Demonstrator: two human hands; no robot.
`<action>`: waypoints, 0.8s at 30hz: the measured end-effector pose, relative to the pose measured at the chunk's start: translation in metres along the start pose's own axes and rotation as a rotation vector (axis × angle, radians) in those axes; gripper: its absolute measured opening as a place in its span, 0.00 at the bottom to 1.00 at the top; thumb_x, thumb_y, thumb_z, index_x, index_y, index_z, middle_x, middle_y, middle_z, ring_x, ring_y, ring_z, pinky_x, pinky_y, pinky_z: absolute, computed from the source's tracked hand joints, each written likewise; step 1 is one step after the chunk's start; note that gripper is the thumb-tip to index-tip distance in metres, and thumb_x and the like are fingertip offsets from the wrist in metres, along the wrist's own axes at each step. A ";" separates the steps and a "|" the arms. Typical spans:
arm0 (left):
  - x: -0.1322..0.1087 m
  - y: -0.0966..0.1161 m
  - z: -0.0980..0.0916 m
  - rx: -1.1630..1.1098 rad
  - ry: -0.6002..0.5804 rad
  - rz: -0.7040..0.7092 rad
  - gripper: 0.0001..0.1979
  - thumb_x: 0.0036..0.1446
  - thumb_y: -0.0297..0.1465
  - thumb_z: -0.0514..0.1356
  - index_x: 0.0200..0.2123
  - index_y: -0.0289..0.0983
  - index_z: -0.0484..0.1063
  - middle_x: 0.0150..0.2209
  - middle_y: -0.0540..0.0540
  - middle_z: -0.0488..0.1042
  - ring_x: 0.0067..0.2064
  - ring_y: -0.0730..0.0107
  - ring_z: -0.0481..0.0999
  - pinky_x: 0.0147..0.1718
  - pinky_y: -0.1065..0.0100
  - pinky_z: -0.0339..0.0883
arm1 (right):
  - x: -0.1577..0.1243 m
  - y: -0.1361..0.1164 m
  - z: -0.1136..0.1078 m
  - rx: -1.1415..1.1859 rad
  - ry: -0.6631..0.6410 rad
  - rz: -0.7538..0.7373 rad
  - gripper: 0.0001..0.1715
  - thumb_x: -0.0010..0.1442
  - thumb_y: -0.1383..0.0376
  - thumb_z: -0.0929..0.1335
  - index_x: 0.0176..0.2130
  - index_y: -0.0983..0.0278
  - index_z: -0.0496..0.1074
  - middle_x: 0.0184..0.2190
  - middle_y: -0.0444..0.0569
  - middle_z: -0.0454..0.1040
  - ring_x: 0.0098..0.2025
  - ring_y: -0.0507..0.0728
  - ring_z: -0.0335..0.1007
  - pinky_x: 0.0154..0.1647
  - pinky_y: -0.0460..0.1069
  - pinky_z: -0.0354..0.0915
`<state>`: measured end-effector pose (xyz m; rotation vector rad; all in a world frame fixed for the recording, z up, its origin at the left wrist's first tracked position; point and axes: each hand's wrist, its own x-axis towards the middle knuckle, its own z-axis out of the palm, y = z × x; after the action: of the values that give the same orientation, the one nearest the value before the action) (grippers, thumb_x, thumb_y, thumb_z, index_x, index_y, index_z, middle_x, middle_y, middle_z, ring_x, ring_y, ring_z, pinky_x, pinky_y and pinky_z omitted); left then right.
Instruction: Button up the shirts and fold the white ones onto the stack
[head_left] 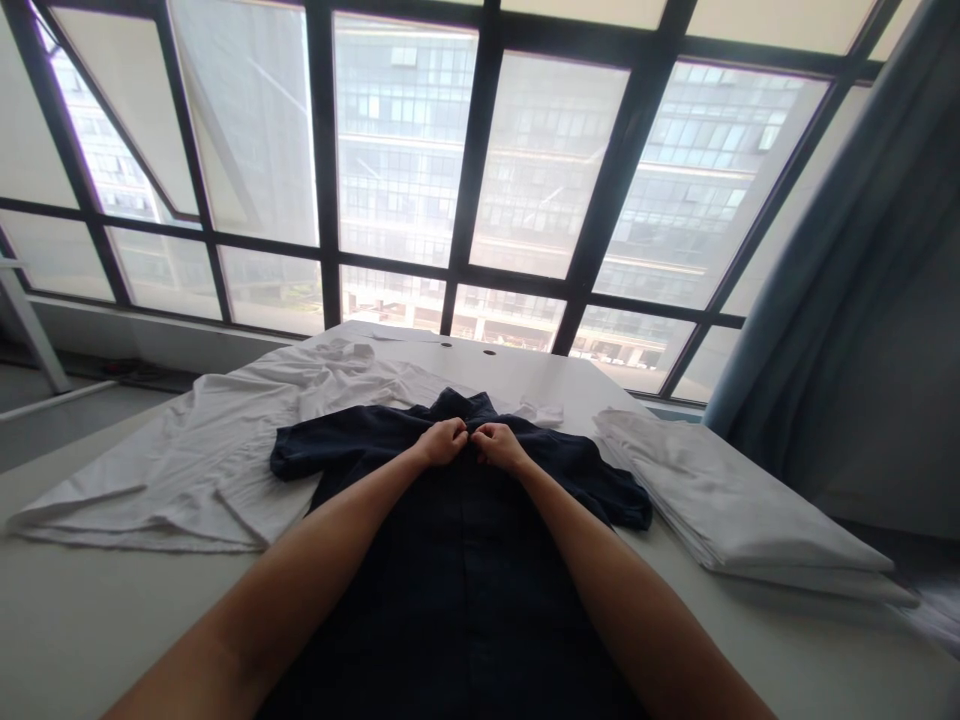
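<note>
A dark navy short-sleeved shirt point(450, 540) lies spread on the white table, its collar at the far end and its sleeves out to both sides. Just below the collar, my left hand point(444, 442) pinches the front of the shirt. Close beside it, my right hand point(498, 446) is also closed on the shirt's front, near the middle line. The fingertips of both hands almost meet. Any button between them is too small to make out.
Crumpled white cloth point(210, 450) covers the table's left side, partly under the navy shirt. Folded white fabric point(750, 500) is stacked at the right. The white table point(540, 365) reaches toward large windows, with a blue-grey curtain point(832, 250) at the right.
</note>
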<state>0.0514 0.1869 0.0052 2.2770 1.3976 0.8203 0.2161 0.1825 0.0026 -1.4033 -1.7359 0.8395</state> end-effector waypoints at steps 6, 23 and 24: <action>-0.002 0.004 -0.004 0.001 -0.006 -0.031 0.09 0.61 0.30 0.56 0.37 0.34 0.76 0.32 0.45 0.78 0.35 0.66 0.77 0.35 0.70 0.66 | -0.001 0.000 0.000 0.007 -0.003 0.013 0.07 0.58 0.68 0.67 0.27 0.66 0.69 0.18 0.39 0.67 0.17 0.49 0.68 0.15 0.42 0.55; 0.019 0.000 -0.023 0.389 -0.119 -0.079 0.16 0.63 0.31 0.53 0.42 0.41 0.81 0.49 0.41 0.77 0.49 0.55 0.76 0.48 0.62 0.68 | 0.035 -0.048 -0.003 -0.844 0.030 0.018 0.15 0.58 0.56 0.69 0.37 0.63 0.79 0.41 0.57 0.79 0.44 0.62 0.76 0.43 0.51 0.67; 0.024 -0.002 -0.024 0.389 -0.108 -0.098 0.15 0.62 0.31 0.54 0.42 0.41 0.81 0.48 0.41 0.77 0.48 0.55 0.77 0.47 0.62 0.69 | 0.039 -0.048 -0.002 -0.846 -0.004 0.052 0.17 0.57 0.54 0.70 0.37 0.64 0.79 0.41 0.58 0.79 0.45 0.62 0.76 0.43 0.51 0.68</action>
<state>0.0434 0.2090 0.0299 2.4603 1.7248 0.4140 0.1885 0.2116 0.0497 -1.9672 -2.1767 0.0913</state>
